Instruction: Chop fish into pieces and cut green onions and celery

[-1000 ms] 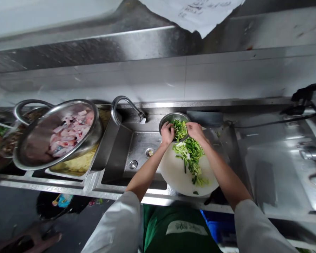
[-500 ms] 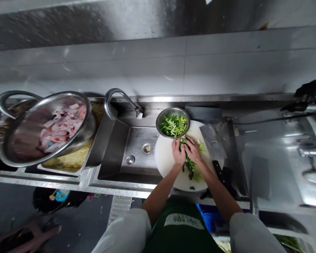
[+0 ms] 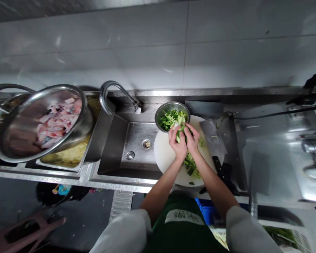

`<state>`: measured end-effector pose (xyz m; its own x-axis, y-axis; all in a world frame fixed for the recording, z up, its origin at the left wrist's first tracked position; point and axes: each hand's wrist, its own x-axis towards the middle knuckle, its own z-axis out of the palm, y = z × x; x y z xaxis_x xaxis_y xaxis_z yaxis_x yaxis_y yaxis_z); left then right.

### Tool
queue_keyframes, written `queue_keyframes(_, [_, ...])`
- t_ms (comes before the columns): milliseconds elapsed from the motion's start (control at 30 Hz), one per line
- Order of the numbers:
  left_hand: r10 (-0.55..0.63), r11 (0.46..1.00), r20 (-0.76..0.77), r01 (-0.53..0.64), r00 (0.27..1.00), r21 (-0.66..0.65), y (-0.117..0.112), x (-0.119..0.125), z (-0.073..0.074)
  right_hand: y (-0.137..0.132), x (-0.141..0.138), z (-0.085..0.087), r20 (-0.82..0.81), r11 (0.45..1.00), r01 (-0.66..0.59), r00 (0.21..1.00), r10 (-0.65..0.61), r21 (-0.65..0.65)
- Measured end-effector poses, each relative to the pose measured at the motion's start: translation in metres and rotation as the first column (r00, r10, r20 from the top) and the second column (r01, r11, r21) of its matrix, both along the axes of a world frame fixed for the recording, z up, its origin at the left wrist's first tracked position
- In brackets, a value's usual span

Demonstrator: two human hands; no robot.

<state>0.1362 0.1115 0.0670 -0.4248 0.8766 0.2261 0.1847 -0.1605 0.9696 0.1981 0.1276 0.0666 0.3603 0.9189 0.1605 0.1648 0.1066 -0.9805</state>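
Observation:
My left hand (image 3: 177, 142) and my right hand (image 3: 192, 138) are cupped together around a clump of chopped green vegetables (image 3: 181, 130), lifted at the near rim of a small steel bowl (image 3: 164, 109) that holds more chopped greens. Both hands hover over a round white cutting board (image 3: 165, 156) laid across the sink's right edge. A smaller pile of cut greens (image 3: 191, 168) still lies on the board below my wrists. A cleaver (image 3: 214, 137) rests on the board's right side, blade flat, dark handle toward me.
A steel sink (image 3: 133, 147) with a curved tap (image 3: 113, 90) lies left of the board. Farther left a large steel bowl of raw pale meat pieces (image 3: 52, 121) tilts over a tray of yellowish strips (image 3: 68, 158). Steel counter stretches right.
Half a second ago both hands were pressed down gathering greens on the board; now they have risen with a handful to the bowl's rim. The view has tilted downward.

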Motion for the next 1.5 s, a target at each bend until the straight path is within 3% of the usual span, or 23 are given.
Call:
queue_keyframes(67, [0.001,0.999,0.004,-0.001,1.000,0.046,0.044,-0.014,0.002,0.044,-0.011,0.002,-0.007,0.998,-0.036,0.999,0.036,0.042])
queue_keyframes(133, [-0.005,0.999,0.011,0.005,1.000,0.049,0.090,-0.028,-0.006,0.087,-0.017,-0.002,0.003,0.997,-0.062,0.998,0.062,0.045])
queue_keyframes(233, [-0.123,0.983,-0.051,0.115,0.991,-0.141,0.143,-0.053,-0.025,0.131,-0.015,-0.010,0.150,0.983,-0.138,0.976,0.155,-0.117])
queue_keyframes(333, [-0.324,0.904,-0.184,0.246,0.928,-0.351,0.166,-0.076,-0.044,0.145,-0.002,-0.010,0.421,0.912,-0.152,0.850,0.317,-0.380])
queue_keyframes(467, [-0.441,0.895,-0.398,0.364,0.804,-0.258,0.173,-0.088,-0.053,0.143,0.010,0.000,0.614,0.849,-0.225,0.606,0.506,-0.477])
queue_keyframes(533, [-0.483,0.874,-0.463,0.439,0.743,-0.207,0.172,-0.087,-0.050,0.138,0.014,0.005,0.644,0.840,-0.312,0.541,0.541,-0.444])
queue_keyframes(600, [-0.434,0.891,-0.501,0.439,0.749,-0.115,0.165,-0.088,-0.042,0.126,0.023,0.006,0.659,0.881,-0.344,0.585,0.472,-0.324])
queue_keyframes(667, [-0.306,0.933,-0.498,0.359,0.812,0.012,0.144,-0.093,-0.032,0.107,0.039,0.002,0.635,0.935,-0.301,0.689,0.349,-0.188])
queue_keyframes(767, [-0.207,0.950,-0.495,0.294,0.844,0.105,0.084,-0.107,-0.027,0.069,0.064,-0.016,0.585,0.971,-0.172,0.776,0.238,-0.167])
queue_keyframes(867, [-0.324,0.908,-0.541,0.416,0.776,0.053,0.016,-0.117,-0.043,0.035,0.068,-0.040,0.598,0.948,-0.154,0.744,0.298,-0.280])
queue_keyframes(967, [-0.482,0.849,-0.530,0.522,0.698,-0.083,-0.022,-0.116,-0.072,0.012,0.048,-0.057,0.624,0.902,-0.253,0.655,0.426,-0.350])
queue_keyframes(1033, [-0.516,0.842,-0.513,0.515,0.686,-0.159,-0.027,-0.112,-0.088,-0.003,0.033,-0.060,0.620,0.866,-0.326,0.606,0.498,-0.378])
queue_keyframes(1133, [-0.564,0.818,-0.508,0.524,0.651,-0.238,-0.015,-0.103,-0.102,-0.031,0.027,-0.049,0.613,0.815,-0.441,0.542,0.575,-0.375])
queue_keyframes(1233, [-0.644,0.749,-0.526,0.598,0.555,-0.285,0.003,-0.090,-0.104,-0.069,0.046,-0.032,0.660,0.849,-0.423,0.543,0.518,-0.318])
queue_keyframes(1300, [-0.669,0.720,-0.542,0.624,0.508,-0.303,0.014,-0.076,-0.104,-0.099,0.065,-0.023,0.709,0.916,-0.215,0.581,0.399,-0.339])
queue_keyframes(1333, [-0.677,0.710,-0.546,0.633,0.493,-0.308,0.018,-0.068,-0.103,-0.115,0.075,-0.020,0.738,0.923,-0.063,0.582,0.343,-0.380])
queue_keyframes(1367, [-0.686,0.698,-0.548,0.646,0.479,-0.309,0.021,-0.061,-0.103,-0.131,0.084,-0.018,0.765,0.898,0.091,0.565,0.309,-0.430])
queue_keyframes(1433, [-0.714,0.651,-0.551,0.700,0.432,-0.295,0.022,-0.050,-0.101,-0.157,0.097,-0.018,0.796,0.795,0.319,0.522,0.307,-0.516])
queue_keyframes(1500, [-0.755,0.555,-0.559,0.787,0.343,-0.268,0.014,-0.047,-0.098,-0.173,0.104,-0.022,0.792,0.716,0.404,0.503,0.346,-0.569])
